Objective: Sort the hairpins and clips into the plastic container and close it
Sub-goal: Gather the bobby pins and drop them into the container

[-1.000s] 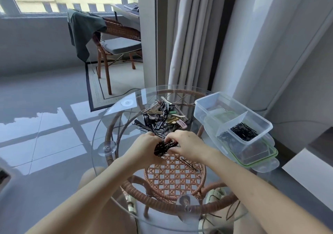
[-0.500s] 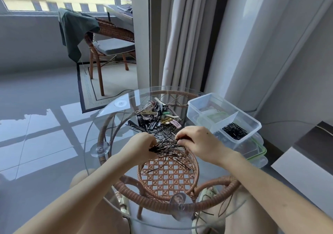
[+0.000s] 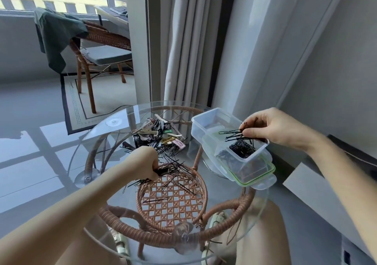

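The right hand (image 3: 273,129) has left the pile beside the left hand (image 3: 145,162) and now holds a pinch of hairpins (image 3: 234,135) over the plastic container (image 3: 208,121).

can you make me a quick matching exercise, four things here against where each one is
Things:
1. right hand
2. left hand
3. clips
4. lid

Places:
A. under the container
B. piled at the far side of the table
C. over the container, pinching pins
D. on the glass, gripping a bundle of pins

Pairs: 1-C, 2-D, 3-B, 4-A
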